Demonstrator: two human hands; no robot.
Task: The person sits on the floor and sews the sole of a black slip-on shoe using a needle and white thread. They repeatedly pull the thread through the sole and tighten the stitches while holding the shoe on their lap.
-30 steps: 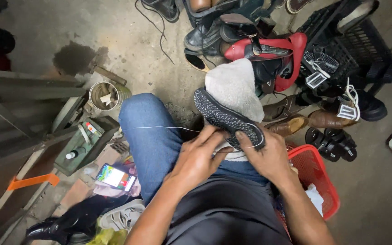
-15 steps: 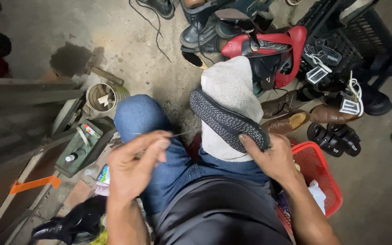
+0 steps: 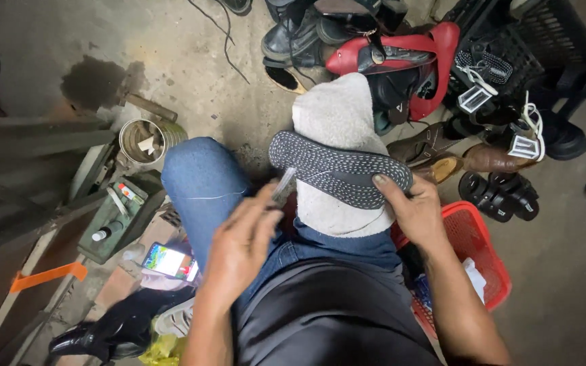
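Note:
A dark shoe sole (image 3: 339,168) with rows of white stitches lies across a grey-white cloth (image 3: 337,129) on my knee. My right hand (image 3: 409,210) grips the sole's right end, thumb on top. My left hand (image 3: 242,247) is just left of the sole over my blue-jeaned left leg (image 3: 201,186). Its fingers pinch a thin, blurred tool (image 3: 283,185) whose tip points at the sole's near edge. A fine thread (image 3: 215,195) runs across the jeans.
A pile of shoes, boots and sandals (image 3: 483,135) and a red helmet-like piece (image 3: 415,57) lie ahead. A red basket (image 3: 473,247) sits by my right leg. At left are a tin can (image 3: 145,141), a green toolbox (image 3: 120,213), a lit phone (image 3: 169,261) and a black shoe (image 3: 113,332).
My left hand pulled away to the left with the thread, then came back toward the sole with the tool. The right hand kept its grip on the sole.

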